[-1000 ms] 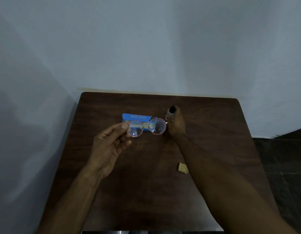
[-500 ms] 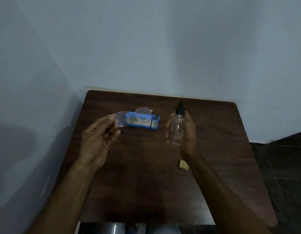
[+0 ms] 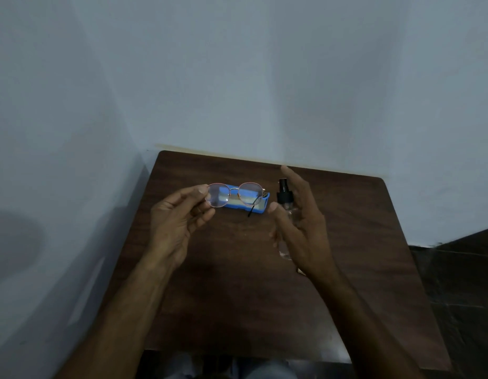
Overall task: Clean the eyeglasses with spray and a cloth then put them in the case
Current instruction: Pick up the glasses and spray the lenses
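Observation:
My left hand pinches the round, thin-rimmed eyeglasses by the left lens edge and holds them up above the table. Behind them on the dark wooden table lies the blue glasses case, partly seen through the lenses. My right hand grips a clear spray bottle with a black pump top, upright, just right of the glasses. Its index finger is raised above the nozzle. The small tan cloth is almost hidden behind my right wrist.
The table stands in a corner, with pale walls along its far and left edges. Dark floor tiles show to the right. The table's near edge lies just above my lap at the bottom.
My right hand brought the spray bottle closer to the glasses and lifted its index finger over the pump. My left hand shifted the glasses right, over the blue case.

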`<state>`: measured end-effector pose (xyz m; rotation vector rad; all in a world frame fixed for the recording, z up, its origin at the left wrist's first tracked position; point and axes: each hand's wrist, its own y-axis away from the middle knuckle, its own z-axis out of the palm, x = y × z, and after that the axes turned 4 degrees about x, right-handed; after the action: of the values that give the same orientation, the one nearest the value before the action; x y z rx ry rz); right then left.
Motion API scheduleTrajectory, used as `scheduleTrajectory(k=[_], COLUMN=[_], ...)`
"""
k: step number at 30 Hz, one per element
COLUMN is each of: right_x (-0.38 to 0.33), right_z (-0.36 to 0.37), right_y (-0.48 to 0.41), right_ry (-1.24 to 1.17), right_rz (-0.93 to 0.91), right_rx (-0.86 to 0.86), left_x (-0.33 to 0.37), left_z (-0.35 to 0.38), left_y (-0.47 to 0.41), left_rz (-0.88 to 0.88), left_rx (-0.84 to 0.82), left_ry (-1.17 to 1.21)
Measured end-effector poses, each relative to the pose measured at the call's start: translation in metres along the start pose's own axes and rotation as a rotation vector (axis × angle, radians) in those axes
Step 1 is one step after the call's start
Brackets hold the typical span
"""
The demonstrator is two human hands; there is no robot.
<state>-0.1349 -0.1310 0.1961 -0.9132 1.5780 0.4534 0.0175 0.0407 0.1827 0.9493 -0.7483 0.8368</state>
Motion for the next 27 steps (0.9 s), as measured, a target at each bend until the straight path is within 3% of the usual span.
scheduleTrajectory(k=[3, 6, 14, 27], right_x=[0.001, 0.002, 0.011, 0.009], right_z=[0.001, 0.006, 0.018, 0.029], right_y=[-0.003, -0.003, -0.002, -0.005], right_ry=[0.446, 0.657, 0.782, 0.775], right_rz=[-0.142, -0.209, -0.24, -0.222], right_rx=[-0.003, -0.004, 0.008, 0.06], left_x=[0.001, 0.004, 0.005, 0.002], left_z=[0.001, 0.002, -0.001, -0.008], left_y=[0.002, 0.004, 0.002, 0.004], left_rz=[-0.001, -0.003, -0.024, -0.042], left_rx=[0.002, -0.013, -0.001, 0.014], left_ry=[-0.001, 0.007, -0.006, -0.018])
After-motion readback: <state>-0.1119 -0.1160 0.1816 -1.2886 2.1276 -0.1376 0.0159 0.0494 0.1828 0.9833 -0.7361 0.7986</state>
